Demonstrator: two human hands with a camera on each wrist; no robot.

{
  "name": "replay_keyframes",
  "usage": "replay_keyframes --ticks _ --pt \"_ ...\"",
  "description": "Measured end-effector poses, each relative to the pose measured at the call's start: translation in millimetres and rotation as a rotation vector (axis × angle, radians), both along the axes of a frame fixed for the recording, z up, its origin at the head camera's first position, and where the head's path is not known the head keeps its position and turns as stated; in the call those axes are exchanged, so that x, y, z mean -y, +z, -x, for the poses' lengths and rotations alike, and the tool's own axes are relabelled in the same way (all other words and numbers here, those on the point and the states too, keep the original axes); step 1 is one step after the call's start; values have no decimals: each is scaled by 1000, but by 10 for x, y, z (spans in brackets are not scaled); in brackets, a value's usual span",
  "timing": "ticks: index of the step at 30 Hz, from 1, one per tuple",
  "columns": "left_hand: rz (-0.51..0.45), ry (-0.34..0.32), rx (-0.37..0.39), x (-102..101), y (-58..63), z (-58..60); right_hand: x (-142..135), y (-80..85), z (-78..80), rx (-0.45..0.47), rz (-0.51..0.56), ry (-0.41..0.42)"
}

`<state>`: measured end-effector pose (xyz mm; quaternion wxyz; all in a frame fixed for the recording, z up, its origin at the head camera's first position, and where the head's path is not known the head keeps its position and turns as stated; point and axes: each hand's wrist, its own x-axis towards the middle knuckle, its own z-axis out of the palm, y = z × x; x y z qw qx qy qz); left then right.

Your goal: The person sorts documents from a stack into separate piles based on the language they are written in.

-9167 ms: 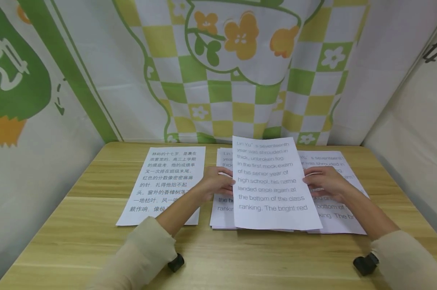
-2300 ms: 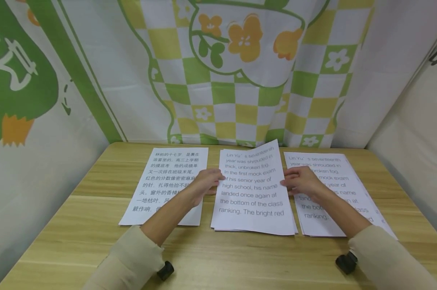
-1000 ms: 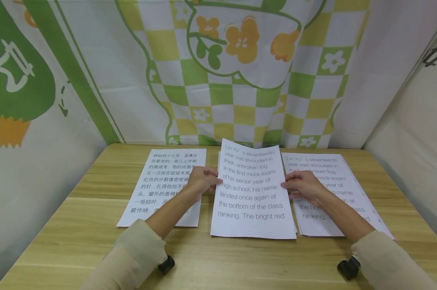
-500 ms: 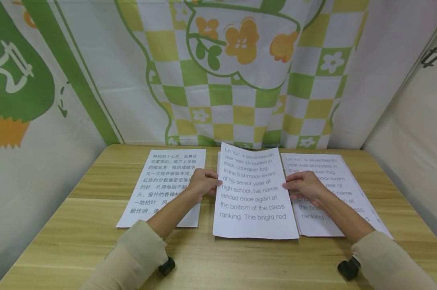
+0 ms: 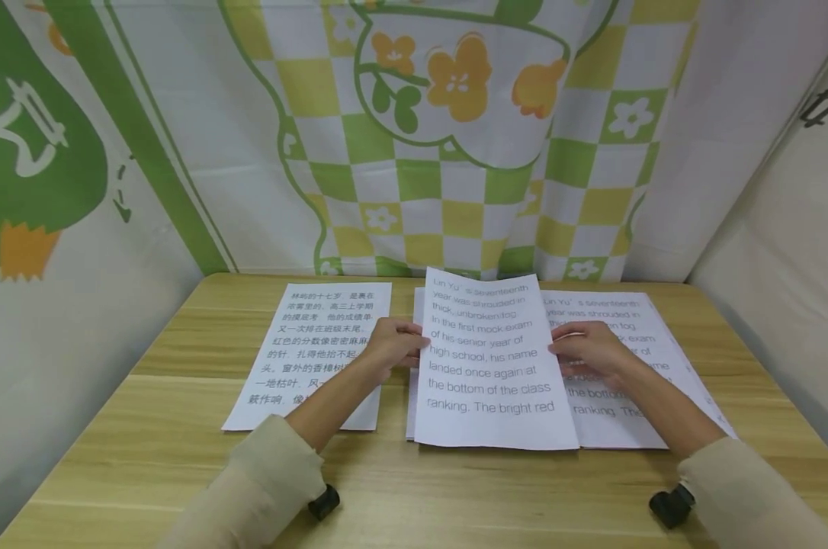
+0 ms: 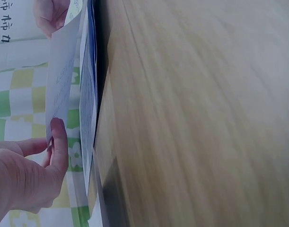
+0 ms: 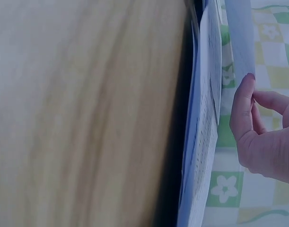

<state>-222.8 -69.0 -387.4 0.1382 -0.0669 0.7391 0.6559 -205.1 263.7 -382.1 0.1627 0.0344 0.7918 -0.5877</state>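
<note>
A printed sheet of paper [image 5: 489,366] with English text is held up between both hands, slightly bowed at its top edge. My left hand [image 5: 395,347] pinches its left edge between thumb and fingers, and my right hand [image 5: 588,351] pinches the right edge. In the left wrist view the sheet [image 6: 59,80] stands off the papers under it. The right wrist view shows the same gap beside my fingers [image 7: 243,109]. Beneath it, mostly hidden, lies the middle paper stack [image 5: 412,412]. The right-hand stack [image 5: 633,431], with the same English text, is partly covered by the sheet and my right hand.
A stack of Chinese-text paper [image 5: 325,305] lies on the left, partly behind my left forearm. All of it is on a wooden table [image 5: 455,503]. A patterned green, yellow and white curtain [image 5: 441,191] hangs along the back edge.
Over the last half second both hands carry the raised sheet a little to the right, so it now overlaps the right stack. Earlier, a sheet was likewise held between the middle and right stacks.
</note>
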Motion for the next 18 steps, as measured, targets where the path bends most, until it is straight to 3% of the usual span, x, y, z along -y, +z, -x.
replay_keyframes --ticks 8,13,18 --pt "-11 -48 19 -335 -1 18 -314 37 -11 7 -72 -19" --pt "-92 -96 29 -599 -15 29 -577 41 -13 -11 -44 -3" --pt "-115 -111 55 -817 -22 20 -787 29 -15 -23 -7 9"
